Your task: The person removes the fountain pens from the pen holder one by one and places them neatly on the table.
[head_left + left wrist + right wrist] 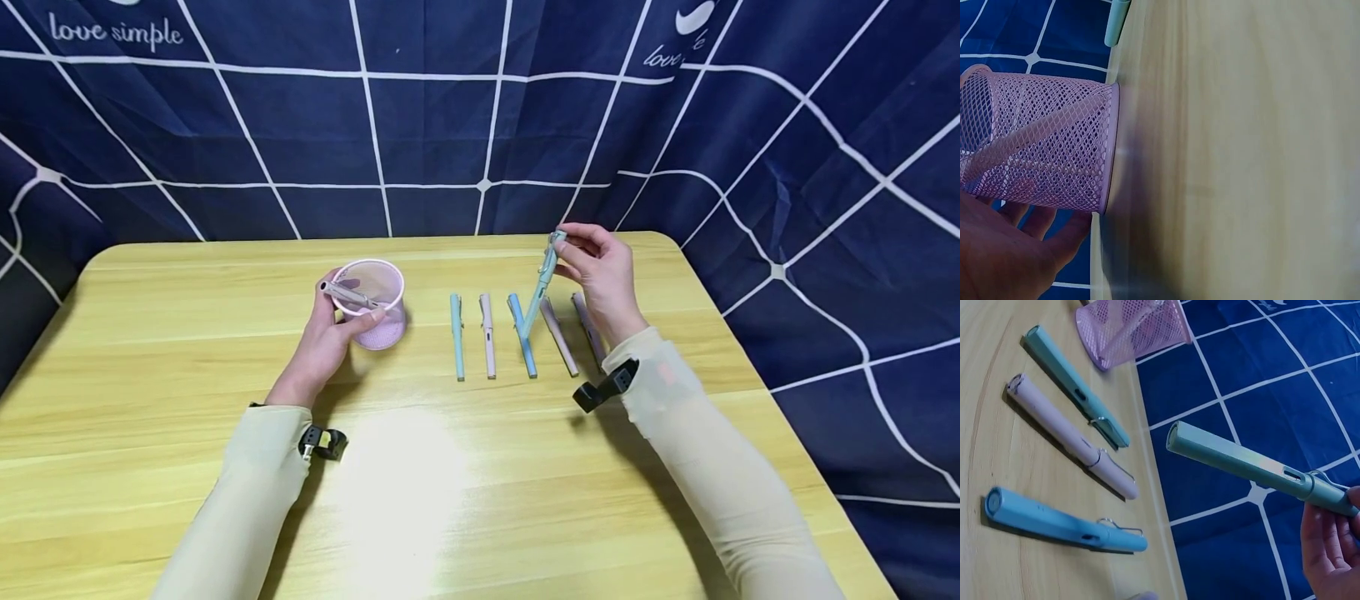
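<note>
At the left, my left hand (318,354) grips a pink mesh pen holder (384,335), thumb at its near rim. A pale pen (349,295) leans inside the holder, showing through the mesh in the left wrist view. My right hand (606,282) pinches a green pen (1235,456) by its capped end, the other end pointing down. This pen is held above the row of pens and in the head view crosses in front of a blue pen (529,360). Left of the blue one lie a pale pink pen (488,337) and a teal pen (457,337).
Below my right hand lie a pinkish pen (558,337) and a purple pen (588,327), the latter partly hidden by the wrist. All rest on a wooden table (225,333). A dark blue curtain (435,125) with white lines hangs behind and to the sides.
</note>
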### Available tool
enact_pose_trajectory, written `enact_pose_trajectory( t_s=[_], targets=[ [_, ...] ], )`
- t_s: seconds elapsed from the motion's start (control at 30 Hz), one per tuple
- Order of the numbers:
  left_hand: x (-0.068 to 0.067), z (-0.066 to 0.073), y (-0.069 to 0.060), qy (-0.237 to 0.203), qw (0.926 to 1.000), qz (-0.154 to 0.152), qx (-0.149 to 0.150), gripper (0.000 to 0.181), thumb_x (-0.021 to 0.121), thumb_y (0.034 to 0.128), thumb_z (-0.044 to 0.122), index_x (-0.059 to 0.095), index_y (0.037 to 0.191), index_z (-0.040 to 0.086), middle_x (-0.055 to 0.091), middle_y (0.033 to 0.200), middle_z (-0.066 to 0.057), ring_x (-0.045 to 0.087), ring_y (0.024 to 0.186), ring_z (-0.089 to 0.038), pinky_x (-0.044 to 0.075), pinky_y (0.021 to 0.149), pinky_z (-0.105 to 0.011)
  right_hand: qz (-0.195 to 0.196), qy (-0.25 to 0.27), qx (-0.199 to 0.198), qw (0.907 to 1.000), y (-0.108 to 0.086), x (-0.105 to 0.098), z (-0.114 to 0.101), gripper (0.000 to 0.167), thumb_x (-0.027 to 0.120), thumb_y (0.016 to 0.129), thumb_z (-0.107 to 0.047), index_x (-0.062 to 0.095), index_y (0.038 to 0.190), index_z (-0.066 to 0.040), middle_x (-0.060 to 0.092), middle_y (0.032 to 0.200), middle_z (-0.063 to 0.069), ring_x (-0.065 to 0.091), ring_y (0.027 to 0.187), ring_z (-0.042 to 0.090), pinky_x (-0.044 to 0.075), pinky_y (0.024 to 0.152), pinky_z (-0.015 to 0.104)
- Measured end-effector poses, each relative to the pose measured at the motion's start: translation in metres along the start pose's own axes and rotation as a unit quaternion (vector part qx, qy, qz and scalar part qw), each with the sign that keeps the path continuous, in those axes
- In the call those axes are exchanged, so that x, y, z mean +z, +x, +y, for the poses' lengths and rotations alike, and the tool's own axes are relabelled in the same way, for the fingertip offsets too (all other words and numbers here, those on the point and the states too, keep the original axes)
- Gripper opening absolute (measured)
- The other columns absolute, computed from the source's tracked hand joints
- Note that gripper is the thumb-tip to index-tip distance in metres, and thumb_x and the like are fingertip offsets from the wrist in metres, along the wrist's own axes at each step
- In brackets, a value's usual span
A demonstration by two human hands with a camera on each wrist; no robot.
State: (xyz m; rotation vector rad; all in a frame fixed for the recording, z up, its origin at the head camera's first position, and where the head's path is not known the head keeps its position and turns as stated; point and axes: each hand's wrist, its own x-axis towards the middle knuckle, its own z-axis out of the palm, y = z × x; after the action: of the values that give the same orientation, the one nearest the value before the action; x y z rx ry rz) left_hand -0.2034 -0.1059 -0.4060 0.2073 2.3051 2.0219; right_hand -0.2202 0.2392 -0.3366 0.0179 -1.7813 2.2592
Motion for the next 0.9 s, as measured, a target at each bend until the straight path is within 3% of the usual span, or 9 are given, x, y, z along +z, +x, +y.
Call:
enact_pose_trajectory(
  t_s=[0.27, 0.5, 0.9],
  targets=[
    [0.000, 0.002, -0.003, -0.003, 1.0000, -0.001, -0.001, 0.078, 0.068, 0.0896, 0.015, 0.020, 0.151, 0.010, 0.032, 0.147, -0.013, 0.029, 0.136, -0.024, 0.021, 0.113, -0.044, 0.010, -0.027, 0.025, 0.9993, 0.000, -0.007, 0.000, 0.018, 0.067, 0.088, 0.007, 0.067, 0.106, 0.005, 0.067, 0.092, 0.008, 0.063, 0.078, 0.014, 0.056, 0.064, 0.028],
    [0.002, 0.001, -0.004, -0.011, 0.9999, -0.001, -0.001, 0.079, 0.068, 0.0892, 0.014, 0.020, 0.152, 0.011, 0.033, 0.147, -0.013, 0.027, 0.137, -0.024, 0.020, 0.113, -0.044, 0.003, -0.061, 0.039, 0.9974, -0.001, -0.019, 0.001, 0.022, 0.065, 0.091, 0.005, 0.061, 0.112, 0.010, 0.065, 0.093, 0.007, 0.062, 0.080, 0.013, 0.055, 0.068, 0.025],
    [0.003, 0.002, -0.007, -0.008, 1.0000, -0.002, 0.000, 0.080, 0.068, 0.0894, 0.014, 0.019, 0.152, 0.010, 0.032, 0.147, -0.013, 0.029, 0.136, -0.024, 0.021, 0.113, -0.044, 0.034, -0.072, 0.030, 0.9964, 0.001, -0.042, 0.002, 0.022, 0.066, 0.089, 0.007, 0.066, 0.111, 0.008, 0.067, 0.092, 0.006, 0.064, 0.081, 0.013, 0.056, 0.068, 0.025]
  ],
)
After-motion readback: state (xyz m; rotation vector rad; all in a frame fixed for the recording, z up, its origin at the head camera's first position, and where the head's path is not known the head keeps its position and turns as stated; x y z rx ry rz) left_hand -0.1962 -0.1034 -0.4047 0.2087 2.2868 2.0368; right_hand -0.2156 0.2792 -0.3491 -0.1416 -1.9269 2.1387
